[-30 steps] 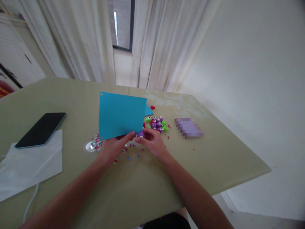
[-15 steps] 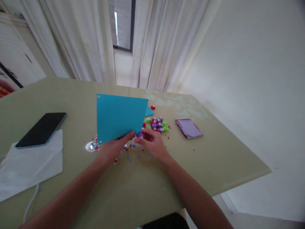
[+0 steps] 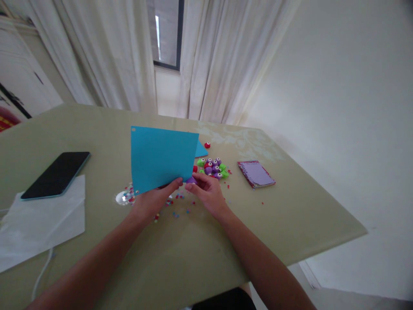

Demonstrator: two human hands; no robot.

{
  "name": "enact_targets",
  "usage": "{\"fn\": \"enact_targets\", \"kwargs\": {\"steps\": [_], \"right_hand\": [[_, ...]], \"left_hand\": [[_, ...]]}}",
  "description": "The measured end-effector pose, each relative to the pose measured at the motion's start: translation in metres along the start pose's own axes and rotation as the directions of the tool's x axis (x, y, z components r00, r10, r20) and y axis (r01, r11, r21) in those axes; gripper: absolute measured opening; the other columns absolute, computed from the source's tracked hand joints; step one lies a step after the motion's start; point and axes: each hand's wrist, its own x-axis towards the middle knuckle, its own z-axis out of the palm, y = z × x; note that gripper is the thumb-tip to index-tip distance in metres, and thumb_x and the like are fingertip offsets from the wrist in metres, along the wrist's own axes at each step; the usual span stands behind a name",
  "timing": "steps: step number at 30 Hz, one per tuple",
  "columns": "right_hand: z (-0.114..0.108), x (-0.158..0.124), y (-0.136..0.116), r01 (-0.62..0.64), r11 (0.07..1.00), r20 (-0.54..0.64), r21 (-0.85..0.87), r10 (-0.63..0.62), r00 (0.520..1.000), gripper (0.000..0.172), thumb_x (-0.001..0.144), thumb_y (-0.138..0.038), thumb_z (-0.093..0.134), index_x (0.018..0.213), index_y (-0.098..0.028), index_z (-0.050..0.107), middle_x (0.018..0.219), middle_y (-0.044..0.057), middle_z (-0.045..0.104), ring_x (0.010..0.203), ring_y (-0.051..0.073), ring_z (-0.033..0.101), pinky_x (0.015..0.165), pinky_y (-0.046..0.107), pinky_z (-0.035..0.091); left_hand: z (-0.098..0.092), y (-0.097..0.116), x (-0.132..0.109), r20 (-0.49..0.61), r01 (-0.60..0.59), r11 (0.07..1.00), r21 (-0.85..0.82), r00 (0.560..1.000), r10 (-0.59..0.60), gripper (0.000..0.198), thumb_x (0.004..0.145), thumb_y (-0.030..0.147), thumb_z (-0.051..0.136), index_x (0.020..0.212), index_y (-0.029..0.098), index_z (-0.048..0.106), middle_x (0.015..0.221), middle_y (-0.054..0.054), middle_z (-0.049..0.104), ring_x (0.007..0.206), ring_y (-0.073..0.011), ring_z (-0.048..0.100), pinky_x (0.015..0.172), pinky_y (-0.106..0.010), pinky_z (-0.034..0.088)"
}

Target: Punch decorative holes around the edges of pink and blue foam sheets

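left hand: the left hand (image 3: 151, 201) grasps the blue sheet (image 3: 164, 159) by its lower edge, thumb in front near the lower right corner; the other fingers are mostly hidden behind it.
right hand: the right hand (image 3: 209, 191) pinches a small purple piece (image 3: 192, 180) between thumb and fingers, at that same lower right corner.
blue sheet: held up, its broad face toward the viewer, with small cut-outs at the upper left and lower left corners.
eyed pieces: a cluster of purple, green and red ones (image 3: 215, 169) lies just beyond the right hand; one red piece (image 3: 207, 145) sits apart, farther back, beside more blue paper (image 3: 202, 150).
confetti: tiny coloured bits (image 3: 180, 196) are scattered over the tabletop (image 3: 309, 215) around both hands.
right side: a notepad (image 3: 258, 173) with a lilac top page.
left side: a dark phone (image 3: 58, 174) rests partly on a white sheet (image 3: 71, 215).
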Motion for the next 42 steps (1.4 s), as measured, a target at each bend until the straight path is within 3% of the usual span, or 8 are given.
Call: {"fn": "enact_targets", "kwargs": {"steps": [4,7,10,13,21,28,36,42], "right_hand": [[-0.002,0.000,-0.003,-0.029,0.999,0.018,0.029,0.029,0.999,0.052,0.075,-0.067,0.089,0.098,-0.021,0.082,0.078,0.001,0.067,0.070,0.016,0.056,0.066,0.030,0.046],[-0.002,0.001,-0.003,-0.048,0.997,0.016,0.067,0.048,0.999,0.052,0.069,-0.063,0.094,0.098,-0.021,0.082,0.080,0.001,0.069,0.072,0.016,0.058,0.067,0.029,0.048],[0.000,0.002,-0.002,-0.046,0.995,0.017,0.083,0.045,0.999,0.055,0.062,-0.060,0.098,0.099,-0.021,0.082,0.085,0.002,0.072,0.075,0.017,0.061,0.070,0.030,0.051],[0.001,0.002,-0.002,-0.042,0.996,0.040,0.078,0.038,0.998,0.053,0.065,-0.062,0.096,0.097,-0.021,0.083,0.085,0.002,0.073,0.076,0.017,0.062,0.071,0.031,0.052],[-0.005,0.002,-0.001,-0.038,0.994,0.015,0.106,0.036,0.999,0.050,0.081,-0.067,0.086,0.106,-0.023,0.087,0.085,0.004,0.077,0.070,0.016,0.063,0.070,0.031,0.053],[-0.006,0.004,0.001,-0.053,0.986,0.005,0.157,0.053,0.999,0.051,0.077,-0.064,0.090,0.108,-0.023,0.086,0.092,0.005,0.080,0.074,0.016,0.065,0.071,0.030,0.054],[-0.003,0.002,-0.003,-0.024,0.993,-0.003,0.119,0.024,1.000,0.051,0.066,-0.058,0.098,0.102,-0.024,0.085,0.089,0.002,0.076,0.078,0.018,0.066,0.074,0.032,0.055],[-0.006,0.002,-0.005,0.006,0.997,-0.030,0.079,-0.004,1.000,0.047,0.075,-0.061,0.092,0.103,-0.024,0.085,0.082,0.002,0.073,0.070,0.016,0.060,0.069,0.031,0.050]], "left_hand": [[0.000,0.003,-0.001,-0.044,-0.008,1.000,0.000,0.999,0.008,0.033,0.076,0.062,0.079,0.089,0.033,0.087,0.109,-0.008,0.085,0.117,-0.0459,0.074,0.113,-0.060,0.052],[-0.001,0.006,-0.003,-0.034,-0.011,1.000,0.006,0.999,0.011,0.033,0.076,0.061,0.079,0.092,0.033,0.087,0.111,-0.006,0.085,0.119,-0.0444,0.074,0.114,-0.056,0.052],[-0.001,0.009,-0.004,-0.008,0.069,0.994,0.083,0.998,-0.069,0.031,0.080,0.057,0.075,0.094,0.032,0.087,0.116,-0.006,0.085,0.123,-0.0425,0.073,0.115,-0.054,0.052],[-0.001,0.011,-0.005,-0.003,0.137,0.977,0.162,0.990,-0.139,0.034,0.086,0.057,0.069,0.097,0.029,0.086,0.117,-0.008,0.084,0.126,-0.0415,0.072,0.117,-0.053,0.050],[-0.001,0.013,-0.006,-0.043,0.086,0.990,0.112,0.996,-0.081,0.034,0.087,0.053,0.071,0.107,0.031,0.086,0.123,-0.005,0.083,0.130,-0.0381,0.070,0.120,-0.051,0.049],[0.000,0.006,-0.005,-0.048,0.031,0.996,0.088,0.998,-0.027,0.038,0.086,0.056,0.071,0.112,0.032,0.085,0.127,-0.005,0.082,0.138,-0.0388,0.065,0.126,-0.053,0.041],[0.000,0.012,-0.004,-0.050,0.008,0.994,0.113,0.999,-0.002,0.029,0.088,0.047,0.071,0.110,0.033,0.085,0.119,-0.004,0.084,0.134,-0.0362,0.068,0.126,-0.050,0.043],[0.000,0.015,-0.004,-0.036,0.044,0.987,0.155,0.999,-0.039,0.029,0.087,0.044,0.076,0.111,0.030,0.085,0.123,-0.005,0.084,0.134,-0.0370,0.068,0.124,-0.051,0.045]]}}
